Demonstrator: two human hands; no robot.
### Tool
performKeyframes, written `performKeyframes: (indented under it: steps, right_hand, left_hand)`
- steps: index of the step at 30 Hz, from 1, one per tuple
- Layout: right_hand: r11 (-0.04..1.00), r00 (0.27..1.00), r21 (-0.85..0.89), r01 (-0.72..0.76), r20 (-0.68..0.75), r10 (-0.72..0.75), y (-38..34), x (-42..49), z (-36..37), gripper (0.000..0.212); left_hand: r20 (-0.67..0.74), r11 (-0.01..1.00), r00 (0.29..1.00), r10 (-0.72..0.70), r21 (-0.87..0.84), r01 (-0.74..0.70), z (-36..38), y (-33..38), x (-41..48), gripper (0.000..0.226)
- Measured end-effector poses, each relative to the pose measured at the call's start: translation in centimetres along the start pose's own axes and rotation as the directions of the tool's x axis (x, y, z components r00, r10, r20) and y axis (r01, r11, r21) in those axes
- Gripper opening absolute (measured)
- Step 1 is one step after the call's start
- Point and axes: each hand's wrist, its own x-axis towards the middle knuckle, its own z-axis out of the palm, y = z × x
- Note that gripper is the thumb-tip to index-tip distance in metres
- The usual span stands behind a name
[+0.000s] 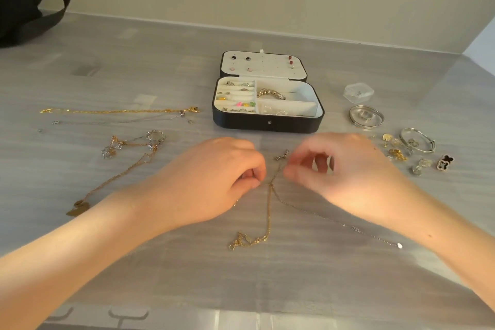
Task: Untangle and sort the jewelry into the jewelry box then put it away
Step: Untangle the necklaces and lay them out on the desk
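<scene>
A black bag [16,0] sits at the far left corner of a grey table [174,276]. Nearer, on the left, several loose chains [128,147] lie spread out, some tangled together.

At centre, the left hand [214,179] has its fingers curled, thumb and forefinger apparently pinching a gold chain [268,211] where it crosses a silver chain [334,222]. From that crossing the gold chain runs toward the viewer and the silver one trails off to the near right.

Beyond the hands, at centre, the box [267,122] lies open with rings, a bracelet and studs already sorted inside.

The right hand [348,169] hovers with loosely curled fingers, its thumb tip just beside the crossing. Whether it grips anything cannot be told.

On the right lie bangles [366,116] and earrings [396,154], unsorted.

The step appears to be untangling these two chains. Next, the right hand likely needs a fine pinch on the silver chain near the crossing, then a gentle pull apart.
</scene>
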Motion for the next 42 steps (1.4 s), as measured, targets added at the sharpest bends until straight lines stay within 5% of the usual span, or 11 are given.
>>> performKeyframes:
  steps: [3, 8, 16, 22, 33, 42]
  right_hand:
    - [0.998, 0.995, -0.064, 0.029, 0.092, -0.023, -0.2, -1.9, 0.3, 0.025]
    - [0.997, 0.996, -0.059, 0.041, 0.077, -0.036, 0.0, -2.8, 0.8, 0.007]
    - [0.994, 0.994, -0.102, 0.034, 0.111, -0.022, 0.6, -2.5, 0.4, 0.007]
    - [0.998, 0.993, -0.053, -0.028, 0.11, 0.033, 1.0, -1.9, -0.2, 0.022]
    - [1.0, 0.993, -0.014, -0.025, 0.114, 0.026, 1.3, -1.1, -0.3, 0.008]
    - [0.999, 0.998, 0.035, 0.037, 0.043, -0.038, -0.2, 0.0, 0.5, 0.009]
  left_hand:
    - [-0.017, 0.999, 1.0, -0.027, -0.024, 0.026, 0.2, 0.1, 0.0, 0.016]
    - [0.011, 0.998, 1.0, -0.025, -0.064, 0.026, 0.1, 0.7, 0.6, 0.006]
    - [0.141, 0.998, 0.99, -0.011, 0.069, 0.002, 0.4, 0.6, 1.7, 0.015]
    - [0.115, 0.991, 0.987, -0.113, -0.058, 0.12, 0.6, 0.4, 1.5, 0.01]
    - [0.155, 0.823, 0.952, -0.263, -0.48, 0.305, 0.1, 0.7, 1.4, 0.015]
    - [0.16, 0.781, 0.95, -0.268, -0.541, 0.311, 0.4, 0.3, 1.6, 0.016]
